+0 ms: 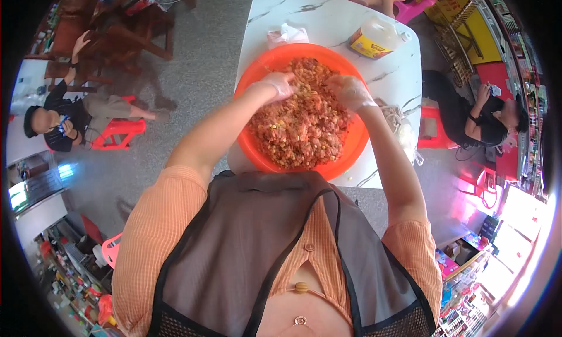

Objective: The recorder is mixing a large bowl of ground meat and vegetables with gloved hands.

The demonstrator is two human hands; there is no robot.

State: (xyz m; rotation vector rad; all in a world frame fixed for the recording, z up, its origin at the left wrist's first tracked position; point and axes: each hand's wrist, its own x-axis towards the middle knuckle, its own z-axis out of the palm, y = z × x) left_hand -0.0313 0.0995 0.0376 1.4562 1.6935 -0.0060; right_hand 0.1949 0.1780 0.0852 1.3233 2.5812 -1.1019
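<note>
A large orange plastic basin (pixel 358 148) holds a heap of chopped red and yellow food mixture (pixel 303 126). Both hands wear thin clear plastic gloves. My left hand (pixel 280 86) touches the mixture at the upper left of the heap, its fingers pointing inward. Across from it, my right hand (pixel 352 92) reaches into the upper right side, with the fingertips partly hidden among the pieces. Whether either hand grips any of the mixture is not clear. The basin stands on a white marble-patterned table (pixel 386 80).
Behind the basin are a tissue pack (pixel 287 35) and a large plastic jug (pixel 373 38). Plastic bags (pixel 401 130) lie by my right forearm. People sit on red stools (pixel 118 132) at left and right; another person's legs (pixel 386 1) show beyond the table.
</note>
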